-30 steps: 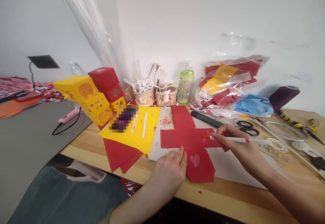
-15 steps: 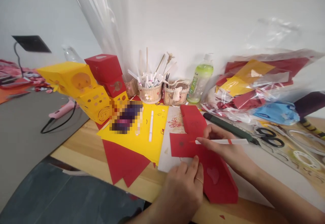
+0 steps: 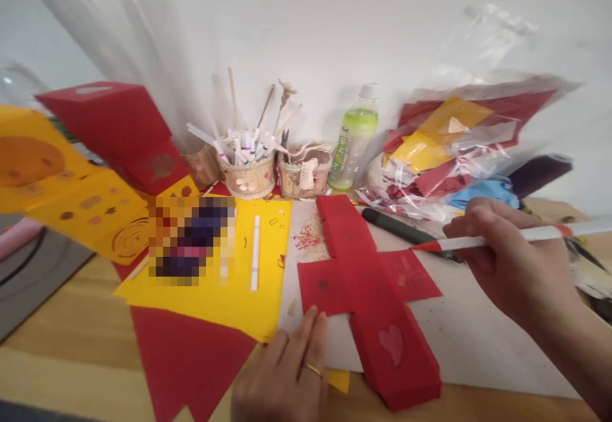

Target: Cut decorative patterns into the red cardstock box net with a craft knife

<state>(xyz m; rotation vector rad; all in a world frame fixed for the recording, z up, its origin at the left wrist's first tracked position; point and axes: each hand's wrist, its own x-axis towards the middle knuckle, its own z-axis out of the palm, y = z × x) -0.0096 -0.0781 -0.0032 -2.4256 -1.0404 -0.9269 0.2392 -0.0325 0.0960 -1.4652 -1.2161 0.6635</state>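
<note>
A red paper cut-out (image 3: 356,269) shaped like a cross lies flat on a whitish board (image 3: 459,339). A pink heart marks its lower arm, and faint shapes mark the two side flaps. My right hand (image 3: 511,256) grips a white marker (image 3: 507,238) with a red tip. That tip is over the right flap; whether it touches the paper I cannot tell. My left hand (image 3: 287,371) lies with fingers stretched out, fingertips at the lower edge of the left flap.
Yellow paper (image 3: 258,310) lies to the left under another white marker (image 3: 255,253). Behind stand a marker basket (image 3: 248,176) and a green drink bottle (image 3: 354,141). Yellow and red paper boxes (image 3: 102,129) rise at left. A plastic bag of paper (image 3: 444,148) sits at back right.
My right hand has moved the marker rightward, from near the left flap to the right flap. My left hand has slid left on the paper. The view has shifted right and closer.
</note>
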